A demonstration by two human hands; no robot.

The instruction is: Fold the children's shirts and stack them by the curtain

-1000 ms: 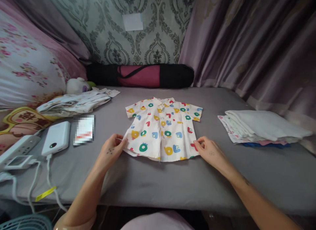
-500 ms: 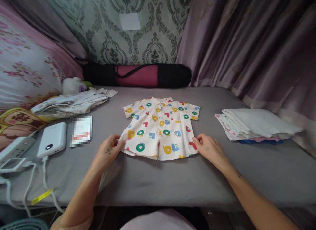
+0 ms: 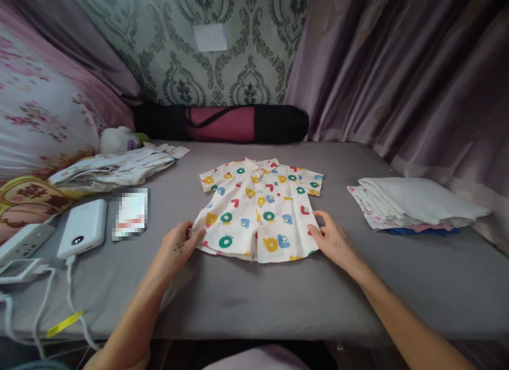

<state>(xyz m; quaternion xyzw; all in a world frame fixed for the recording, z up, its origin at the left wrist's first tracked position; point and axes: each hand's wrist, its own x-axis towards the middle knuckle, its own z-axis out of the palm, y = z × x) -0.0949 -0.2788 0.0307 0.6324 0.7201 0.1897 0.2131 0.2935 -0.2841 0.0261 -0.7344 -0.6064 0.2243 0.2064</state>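
A child's short-sleeved shirt, white with coloured letter shapes, lies spread flat and front up, its collar away from me. My left hand is closed on the shirt's lower left edge, the thumb on top of the cloth. At the lower right side edge, my right hand has its thumb on the cloth and its index finger curled at the edge; the other fingertips are hidden. The front hem hangs slightly apart at the middle, near the buttons.
A grey-covered surface lies under everything. Folded clothes are stacked at right. On the left are a crumpled garment, a white power bank with cables, and a power strip. A black and maroon roll bag lies against the wall.
My right thumb has moved a little inward over the shirt, and its index finger has lifted into a curl. My left thumb has also slid slightly inward. The shirt stays in place.
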